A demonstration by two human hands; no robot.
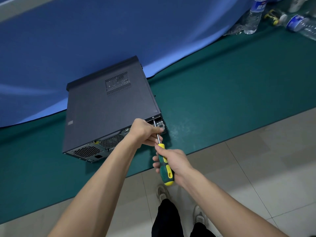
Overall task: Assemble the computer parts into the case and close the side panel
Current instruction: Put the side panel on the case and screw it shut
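Green-yellow screwdriver (165, 165) gripped in our right hand (174, 165); left hand (145, 132) pinched shaft, hiding case (109, 106) ports; bottle (254, 16) label unreadable.

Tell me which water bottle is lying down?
The bottle lying down is the one at the far right edge of the green mat, with its white cap pointing left. The other bottle, just left of it, stands upright.

bare forearms (102, 177), no sleeves, black trousers (167, 219), grey-white sneakers (162, 194)
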